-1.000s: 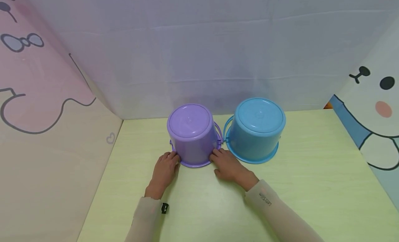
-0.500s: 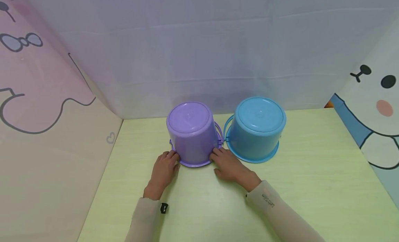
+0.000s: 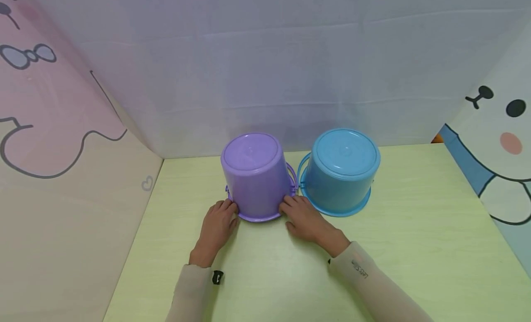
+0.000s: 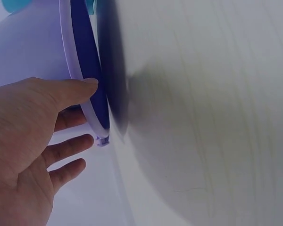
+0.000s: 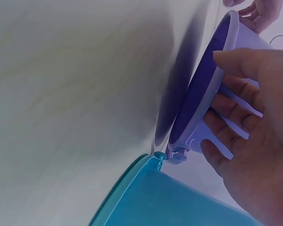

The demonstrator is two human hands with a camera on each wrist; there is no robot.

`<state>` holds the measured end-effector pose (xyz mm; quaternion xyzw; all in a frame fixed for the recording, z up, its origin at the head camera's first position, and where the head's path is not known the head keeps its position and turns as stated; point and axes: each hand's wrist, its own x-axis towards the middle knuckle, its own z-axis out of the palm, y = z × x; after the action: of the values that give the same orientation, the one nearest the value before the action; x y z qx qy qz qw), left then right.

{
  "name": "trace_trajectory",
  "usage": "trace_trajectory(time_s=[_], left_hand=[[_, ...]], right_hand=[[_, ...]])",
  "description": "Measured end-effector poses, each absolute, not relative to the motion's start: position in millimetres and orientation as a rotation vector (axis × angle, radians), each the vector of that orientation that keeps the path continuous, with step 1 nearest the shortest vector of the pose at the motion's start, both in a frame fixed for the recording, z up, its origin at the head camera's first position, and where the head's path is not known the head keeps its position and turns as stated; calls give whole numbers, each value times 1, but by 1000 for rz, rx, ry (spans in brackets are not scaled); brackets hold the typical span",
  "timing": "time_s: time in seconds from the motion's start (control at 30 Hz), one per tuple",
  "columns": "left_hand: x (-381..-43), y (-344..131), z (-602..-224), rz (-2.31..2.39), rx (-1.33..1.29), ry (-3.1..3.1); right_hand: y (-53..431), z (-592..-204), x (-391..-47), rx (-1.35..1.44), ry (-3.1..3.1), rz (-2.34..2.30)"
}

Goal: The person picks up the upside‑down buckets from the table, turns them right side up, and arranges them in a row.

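Note:
A purple bucket (image 3: 256, 188) stands upside down, its near rim raised off the table in the wrist views. My left hand (image 3: 216, 225) holds its rim at the near left, thumb (image 4: 80, 92) over the edge and a finger behind, the other fingers spread. On the near right my right hand (image 3: 307, 220) pinches the same rim, thumb (image 5: 231, 61) at the inner side and fingers against the outer wall. Shadow darkens the gap under the rim, and what lies deeper inside is hidden. The purple handle (image 3: 292, 176) hangs on the right side.
Just right of the purple bucket, an upside-down blue bucket (image 3: 342, 188) rests on the pale table (image 3: 265, 276), its handle (image 3: 303, 167) close to the purple one. A light curtain (image 3: 265, 73) hangs behind, and printed cartoon panels (image 3: 62, 211) flank both sides.
The purple bucket's base has shifted slightly up and back in the head view, and both hands stay at its rim. The blue bucket keeps its place.

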<state>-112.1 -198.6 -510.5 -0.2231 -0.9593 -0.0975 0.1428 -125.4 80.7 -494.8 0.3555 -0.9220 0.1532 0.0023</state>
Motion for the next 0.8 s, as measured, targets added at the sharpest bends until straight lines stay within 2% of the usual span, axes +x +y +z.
trace_trajectory(time_s=[0.8], left_hand=[[-114, -198, -497, -436, -661, -2705]], right_hand=[[84, -490, -127, 1077, -2636, 652]])
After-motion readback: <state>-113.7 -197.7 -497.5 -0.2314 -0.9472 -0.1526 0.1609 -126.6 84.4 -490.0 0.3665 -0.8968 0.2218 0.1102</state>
